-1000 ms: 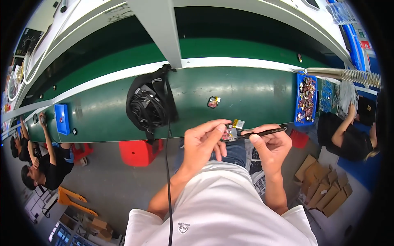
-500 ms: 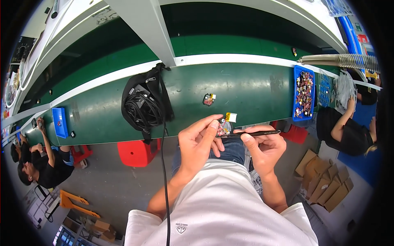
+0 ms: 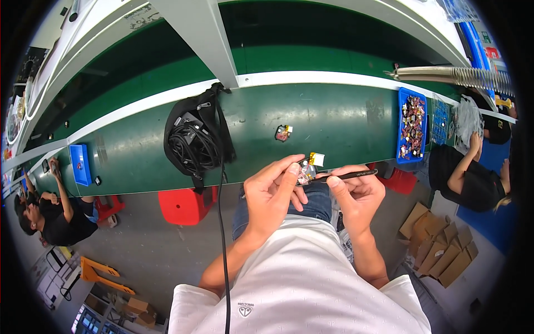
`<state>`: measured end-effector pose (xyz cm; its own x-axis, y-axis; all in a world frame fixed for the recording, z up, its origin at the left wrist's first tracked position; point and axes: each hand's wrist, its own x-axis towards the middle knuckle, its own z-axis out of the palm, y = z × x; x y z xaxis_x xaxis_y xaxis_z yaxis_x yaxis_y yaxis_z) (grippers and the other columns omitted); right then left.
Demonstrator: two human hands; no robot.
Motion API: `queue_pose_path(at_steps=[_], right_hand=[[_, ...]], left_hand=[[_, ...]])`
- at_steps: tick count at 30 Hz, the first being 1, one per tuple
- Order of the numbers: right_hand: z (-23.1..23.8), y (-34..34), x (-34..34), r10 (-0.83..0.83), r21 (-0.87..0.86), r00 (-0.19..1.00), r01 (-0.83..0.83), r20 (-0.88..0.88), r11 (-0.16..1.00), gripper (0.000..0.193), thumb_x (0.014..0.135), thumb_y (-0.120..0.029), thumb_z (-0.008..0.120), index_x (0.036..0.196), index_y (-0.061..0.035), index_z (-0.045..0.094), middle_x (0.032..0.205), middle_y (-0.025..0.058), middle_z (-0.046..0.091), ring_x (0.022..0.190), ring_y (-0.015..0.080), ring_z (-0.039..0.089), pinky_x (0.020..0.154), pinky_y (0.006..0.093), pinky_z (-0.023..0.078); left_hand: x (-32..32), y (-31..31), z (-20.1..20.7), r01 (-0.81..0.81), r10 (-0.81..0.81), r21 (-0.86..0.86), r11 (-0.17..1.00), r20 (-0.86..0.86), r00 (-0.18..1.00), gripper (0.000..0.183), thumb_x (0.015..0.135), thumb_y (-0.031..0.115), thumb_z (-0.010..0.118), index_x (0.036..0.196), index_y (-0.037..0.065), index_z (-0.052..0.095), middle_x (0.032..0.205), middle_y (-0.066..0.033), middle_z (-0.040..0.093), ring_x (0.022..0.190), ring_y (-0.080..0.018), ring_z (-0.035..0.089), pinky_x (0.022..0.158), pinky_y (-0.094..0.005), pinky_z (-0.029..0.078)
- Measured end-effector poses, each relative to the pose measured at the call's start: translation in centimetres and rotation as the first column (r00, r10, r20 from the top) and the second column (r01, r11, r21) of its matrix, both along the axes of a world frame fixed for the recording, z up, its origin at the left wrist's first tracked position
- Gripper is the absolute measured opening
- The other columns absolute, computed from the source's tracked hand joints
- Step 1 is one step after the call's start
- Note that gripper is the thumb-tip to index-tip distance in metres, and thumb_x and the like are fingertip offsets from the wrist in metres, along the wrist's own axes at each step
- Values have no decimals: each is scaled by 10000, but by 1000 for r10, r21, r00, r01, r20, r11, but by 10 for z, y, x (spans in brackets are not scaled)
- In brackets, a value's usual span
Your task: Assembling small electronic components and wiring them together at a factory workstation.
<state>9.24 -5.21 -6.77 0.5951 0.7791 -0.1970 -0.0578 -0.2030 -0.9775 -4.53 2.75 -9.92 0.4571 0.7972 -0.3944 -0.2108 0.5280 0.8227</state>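
Our left hand [image 3: 272, 192] is closed to a narrow pinch, thumb against forefinger, holding a small circuit-board assembly [image 3: 306, 171] by its left side. A yellow-and-silver tab [image 3: 317, 159], perhaps a flat battery cell, sticks out from the assembly's far right corner. Our right hand [image 3: 359, 195] grips a slim black tool [image 3: 353, 175], probably tweezers, between thumb and fingers.

The relation that matters lies between these two. The assembly is just left of the right hand, and the tool bridges the gap. Its long axis runs nearly left to right, the right end a little farther from us, and the left end arrives at the assembly's near right edge. We cannot tell whether the tip touches or only overlaps it in our view. The left hand is the nearer to the assembly, being in contact with it; both hands are at the near edge of a green workbench [image 3: 334, 122], in front of our body.

Beyond the hands, slightly left, a similar assembly [image 3: 283, 132] lies alone on the bench. Farther left sits an open black bag [image 3: 172, 131] holding coiled black cable [image 3: 192, 147], one length of which trails toward us. Well to the right, a blue tray [image 3: 410, 161] is filled with small electronic parts [image 3: 413, 119]. Another blue tray [image 3: 84, 161] is at far left, near seated co-workers.
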Motion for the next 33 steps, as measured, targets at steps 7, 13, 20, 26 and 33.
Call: queue_pose_path(at_steps=[7,13,20,26,33], right_hand=[[-2,-2,13,60,6,989,-59,-134,998,153,876,30,711,1000,67,630,903,128,714,812,131,700,715,223,545],[-1,0,21,117,-13,974,-122,-195,992,155,875,37,708,1002,70,626,897,127,708,825,135,699,719,223,548],[-1,2,22,122,-32,978,-129,-171,991,141,870,36,715,979,69,633,854,108,715,689,50,625,577,166,453],[2,3,24,168,-43,979,-174,-113,984,142,861,25,727,969,58,641,811,79,716,583,-12,514,506,152,353],[-3,4,25,172,-10,973,-176,-156,984,127,855,37,722,953,53,643,793,72,711,561,-23,475,502,153,337]], left_hand=[[-6,2,-1,115,-116,34,993,28,993,230,994,66,567,1153,-70,662,809,-74,628,554,-123,637,418,-217,489],[-10,4,-2,197,-199,187,962,-5,980,229,993,52,557,1171,-47,662,824,-75,619,573,-116,636,405,-209,459],[-10,3,-3,217,-219,266,939,-20,975,242,997,55,548,1188,-53,649,849,-99,625,584,-128,638,406,-210,465],[-10,3,-3,220,-218,284,933,-41,975,223,986,35,555,1172,-37,656,822,-76,620,580,-108,625,407,-211,452],[-12,3,-4,245,-248,313,918,-32,968,223,984,28,550,1166,-36,661,813,-77,618,565,-103,618,415,-208,436]])
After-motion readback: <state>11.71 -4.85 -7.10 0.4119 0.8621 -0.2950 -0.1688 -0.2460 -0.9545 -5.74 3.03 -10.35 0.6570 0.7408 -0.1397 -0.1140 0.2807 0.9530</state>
